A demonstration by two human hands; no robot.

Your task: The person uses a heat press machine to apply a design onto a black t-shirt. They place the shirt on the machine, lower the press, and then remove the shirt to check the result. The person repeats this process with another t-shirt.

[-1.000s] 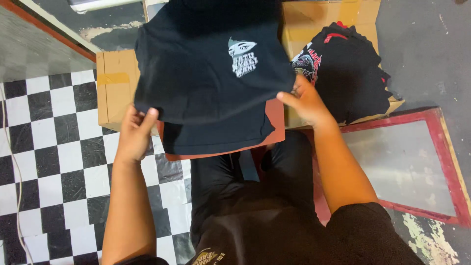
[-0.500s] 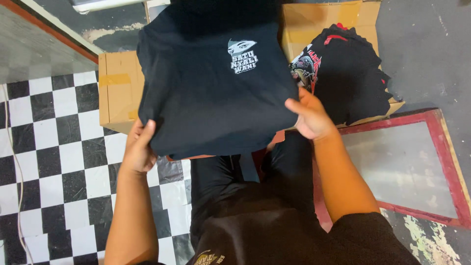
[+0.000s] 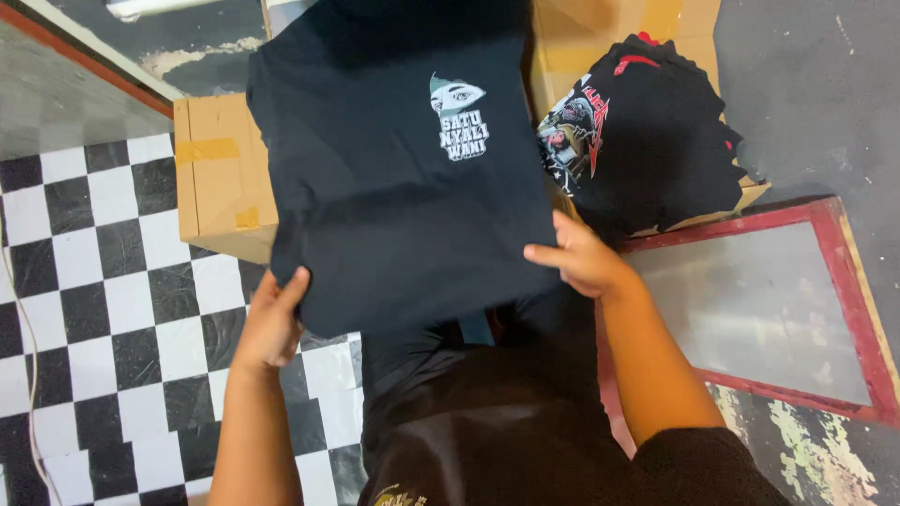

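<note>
A folded black T-shirt (image 3: 394, 178) with a small white and green print on its chest lies flat in front of me, held over a cardboard box (image 3: 220, 178). My left hand (image 3: 272, 319) grips its near left corner, thumb on top. At the near right edge, my right hand (image 3: 581, 258) holds the shirt with its fingers on the cloth. The shirt hides most of what is beneath it.
A stack of black printed shirts (image 3: 647, 131) sits on a second cardboard box (image 3: 600, 37) at the right. A red-framed printing screen (image 3: 848, 281) lies on the grey floor at right. Black-and-white checkered tiles (image 3: 103, 309) cover the left. My dark-clothed lap (image 3: 487, 412) is below.
Both hands have shifted along the shirt's near edge, and the reddish board seen under the shirt a second ago is now covered by the cloth.
</note>
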